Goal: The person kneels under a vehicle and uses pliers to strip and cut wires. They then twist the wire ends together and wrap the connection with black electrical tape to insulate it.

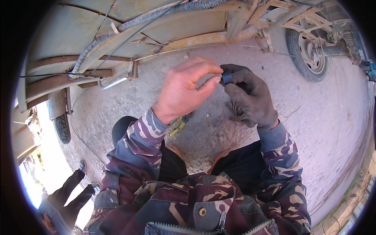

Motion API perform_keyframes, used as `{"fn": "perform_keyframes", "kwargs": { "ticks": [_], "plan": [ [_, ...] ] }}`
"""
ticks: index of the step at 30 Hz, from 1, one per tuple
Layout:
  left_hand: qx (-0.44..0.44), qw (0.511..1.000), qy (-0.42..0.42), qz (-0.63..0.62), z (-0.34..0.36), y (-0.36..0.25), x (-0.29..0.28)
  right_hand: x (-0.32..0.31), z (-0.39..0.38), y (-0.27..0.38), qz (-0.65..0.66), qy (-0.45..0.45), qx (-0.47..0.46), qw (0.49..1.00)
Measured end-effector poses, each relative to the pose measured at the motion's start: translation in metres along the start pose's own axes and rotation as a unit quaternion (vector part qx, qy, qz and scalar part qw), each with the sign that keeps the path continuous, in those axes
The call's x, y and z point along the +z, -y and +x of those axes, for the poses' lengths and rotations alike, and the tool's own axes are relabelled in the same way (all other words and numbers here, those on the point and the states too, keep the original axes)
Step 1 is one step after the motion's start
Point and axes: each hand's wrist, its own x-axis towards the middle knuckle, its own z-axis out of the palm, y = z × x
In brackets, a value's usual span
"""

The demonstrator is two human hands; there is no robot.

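My right hand [250, 96], in a dark grey work glove, is closed around a small roll of dark blue-black tape [227, 76], held between thumb and fingers. My bare left hand [186, 88] comes in from the other side, thumb and forefinger pinched at the roll's left edge. Whether a loose tape end lies between those fingertips is too small to tell. Both hands are raised over the ground in front of my knees. Below my left wrist, a tool with yellow-green handles [178, 127] lies on the ground, partly hidden by the sleeve.
Overhead and ahead runs a rusty vehicle frame [211, 40] with a corrugated conduit [129, 24] and loose cables. A wheel [309, 55] stands at the far right, another tyre [62, 128] at the left. At the lower left, another person [66, 199] is nearby. Rough concrete ground [313, 117] surrounds me.
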Motion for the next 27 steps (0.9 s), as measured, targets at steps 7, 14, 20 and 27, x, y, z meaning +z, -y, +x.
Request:
{"fn": "perform_keyframes", "kwargs": {
  "ticks": [7, 14, 20, 27],
  "plan": [
    [0.030, 0.999, -0.008, 0.045, -0.005, -0.005, 0.013, -0.001, -0.005, 0.001, -0.052, -0.003, -0.023, 0.998],
    [-0.011, 0.999, 0.018, 0.044, -0.007, -0.006, 0.013, 0.000, -0.005, 0.004, -0.122, 0.008, -0.052, 0.991],
    [-0.041, 0.998, 0.043, 0.025, -0.009, 0.000, 0.009, 0.005, -0.002, 0.002, -0.122, 0.005, -0.055, 0.991],
    [-0.079, 0.995, 0.045, -0.031, -0.008, 0.010, 0.014, 0.001, -0.002, 0.002, -0.162, 0.078, -0.063, 0.982]
  ]
}}
